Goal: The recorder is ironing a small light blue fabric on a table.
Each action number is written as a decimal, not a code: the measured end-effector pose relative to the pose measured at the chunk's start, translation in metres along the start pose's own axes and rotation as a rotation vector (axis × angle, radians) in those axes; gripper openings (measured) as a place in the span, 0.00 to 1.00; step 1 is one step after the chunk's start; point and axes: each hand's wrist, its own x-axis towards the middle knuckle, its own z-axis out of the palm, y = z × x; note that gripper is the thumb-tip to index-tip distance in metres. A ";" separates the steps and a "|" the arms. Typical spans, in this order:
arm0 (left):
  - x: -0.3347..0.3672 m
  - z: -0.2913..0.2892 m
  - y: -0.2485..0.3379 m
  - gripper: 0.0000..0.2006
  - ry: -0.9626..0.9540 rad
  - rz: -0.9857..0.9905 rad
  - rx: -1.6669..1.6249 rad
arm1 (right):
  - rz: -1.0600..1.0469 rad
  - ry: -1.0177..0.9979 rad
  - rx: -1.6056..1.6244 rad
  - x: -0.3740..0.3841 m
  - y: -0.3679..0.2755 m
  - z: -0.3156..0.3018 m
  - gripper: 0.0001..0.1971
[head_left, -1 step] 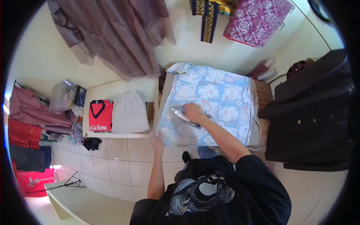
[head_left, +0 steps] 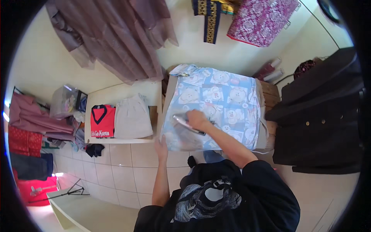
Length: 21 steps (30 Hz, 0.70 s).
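Note:
My right hand (head_left: pixel 197 119) is wrapped round the handle of a clothes iron (head_left: pixel 181 119), whose silvery front points to the left. Under and in front of the iron lies a thin, see-through greyish cloth (head_left: pixel 187 140), spread over the near left part of a blue bear-print cover (head_left: pixel 237 94). At the near left corner, my left hand (head_left: pixel 161 145) pinches the edge of the thin cloth, thumb on top. Its other fingers are partly hidden by the edge.
To the left, a folded red shirt (head_left: pixel 103 120) and folded pale trousers (head_left: pixel 134 117) lie on a white table (head_left: pixel 123 93). Dark jackets (head_left: pixel 313 123) hang on the right, a mauve dress (head_left: pixel 116 36) on the far wall. A tripod (head_left: pixel 75 190) stands behind on the left.
The iron and my right hand have shifted slightly to the left and away from me. My left hand stays at the near corner.

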 end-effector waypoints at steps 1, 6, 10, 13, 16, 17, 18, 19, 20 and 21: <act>0.000 -0.005 -0.007 0.15 -0.010 0.002 0.004 | -0.014 -0.023 -0.021 -0.015 -0.016 0.006 0.12; 0.003 -0.010 -0.016 0.17 -0.010 0.003 0.044 | 0.089 -0.042 -0.006 -0.062 -0.025 0.018 0.16; 0.006 -0.013 -0.003 0.16 -0.063 -0.082 0.061 | 0.116 -0.091 -0.027 -0.100 0.013 0.002 0.18; 0.007 -0.012 -0.007 0.17 -0.067 -0.078 0.060 | 0.195 -0.076 -0.079 -0.139 0.056 -0.011 0.20; 0.007 -0.012 -0.009 0.17 -0.042 -0.062 0.060 | 0.245 -0.009 -0.096 -0.179 0.090 -0.028 0.17; 0.006 -0.013 -0.010 0.17 -0.049 -0.065 0.040 | 0.246 -0.009 -0.094 -0.190 0.095 -0.036 0.17; 0.006 -0.014 -0.010 0.17 -0.054 -0.066 0.020 | 0.280 -0.001 -0.065 -0.200 0.098 -0.044 0.17; 0.006 -0.012 -0.009 0.17 -0.064 -0.061 0.018 | 0.322 0.013 -0.037 -0.209 0.103 -0.049 0.17; 0.006 -0.011 -0.008 0.17 -0.061 -0.056 0.037 | 0.367 -0.037 -0.058 -0.211 0.110 -0.047 0.18; 0.006 -0.011 -0.007 0.18 -0.059 -0.050 0.055 | 0.376 -0.029 -0.056 -0.211 0.114 -0.036 0.18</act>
